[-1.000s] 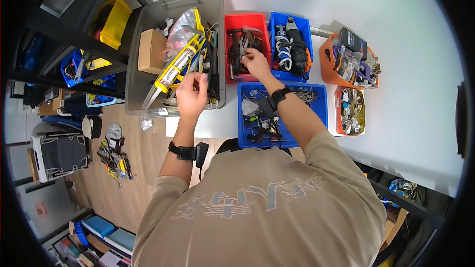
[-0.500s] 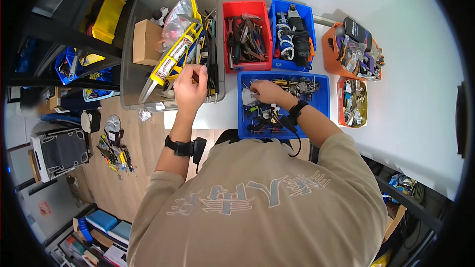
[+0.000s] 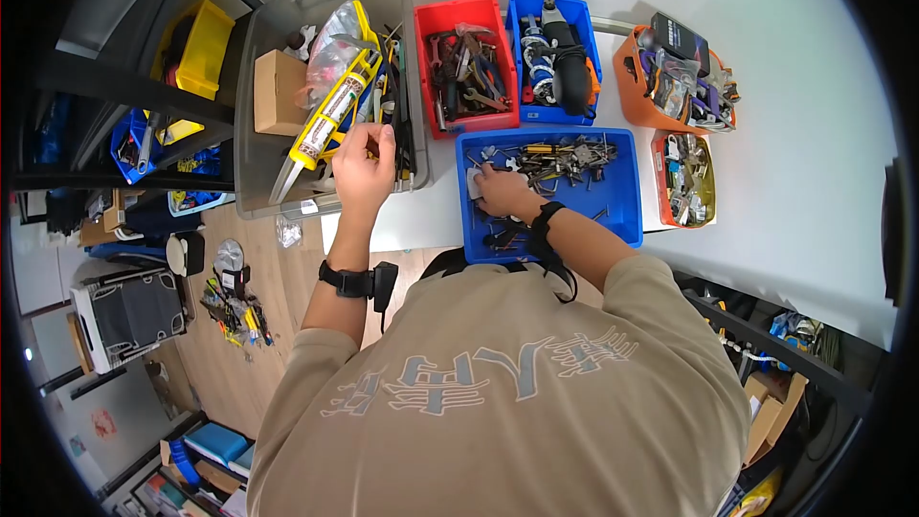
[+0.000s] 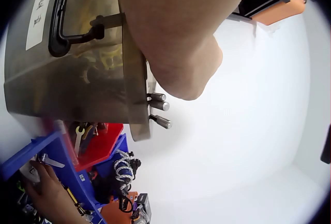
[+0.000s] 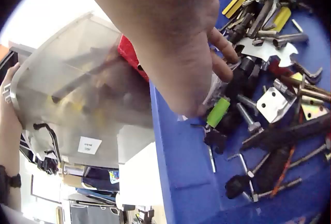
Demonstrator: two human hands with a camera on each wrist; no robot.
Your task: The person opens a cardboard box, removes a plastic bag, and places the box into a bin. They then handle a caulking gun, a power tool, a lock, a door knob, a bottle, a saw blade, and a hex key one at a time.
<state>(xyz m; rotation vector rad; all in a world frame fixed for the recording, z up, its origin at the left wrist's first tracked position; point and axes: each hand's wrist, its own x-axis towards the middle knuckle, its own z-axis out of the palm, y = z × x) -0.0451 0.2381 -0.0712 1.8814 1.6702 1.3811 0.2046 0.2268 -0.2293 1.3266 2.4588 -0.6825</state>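
My right hand reaches into the blue tray, at its left side. Between its bent fingers and thumb is a clear plastic bag, which shows pale beside the fingertips in the head view. A bright green handle and several loose bolts, hex keys and small metal parts lie around that hand. My left hand hovers at the front rim of the grey translucent bin, fingers loosely curled and holding nothing. Under and beyond it, a yellow caulking gun lies slanted across the bin.
Behind the tray stand a red bin of wrenches and pliers and a blue bin with a dark power tool and a coiled cord. To the right are an orange bin and a smaller container of metal parts. A cardboard box sits inside the grey bin.
My right hand has gone from the red bin down into the blue tray, to the plastic bag at its left side. My left hand has stayed by the grey bin's rim.
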